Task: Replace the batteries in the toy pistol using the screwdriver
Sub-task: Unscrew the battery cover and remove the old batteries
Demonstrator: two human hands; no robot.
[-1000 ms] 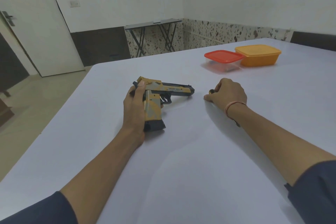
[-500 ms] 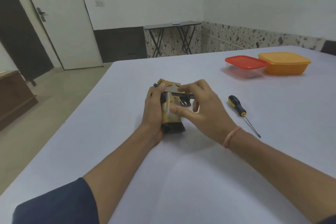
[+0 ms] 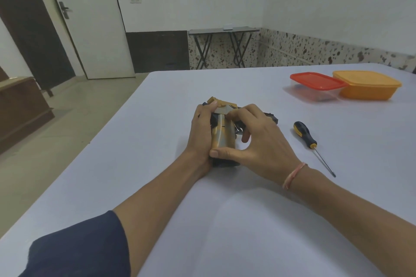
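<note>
A gold and black toy pistol [image 3: 222,135] lies on its side on the white table [image 3: 225,220], grip pointing toward me. My left hand [image 3: 200,135] wraps the left side of the grip, thumb up on the slide. My right hand [image 3: 258,141] covers the barrel and trigger, its thumb pressed across the grip's lower end and its fingertips on the slide. The muzzle tip shows just past my right knuckles. A screwdriver [image 3: 308,139] with a black and yellow handle lies loose on the table to the right of my right hand, tip toward me.
Two lidded plastic boxes stand at the table's far right: a clear one with a red lid [image 3: 317,84] and an orange one [image 3: 367,85]. The table's left edge drops to the floor. A folding table [image 3: 222,31] stands by the far wall.
My right hand left the screwdriver lying on the table and came over onto the pistol. Its thumb has since slid down to the bottom of the grip. My left hand stayed on the grip.
</note>
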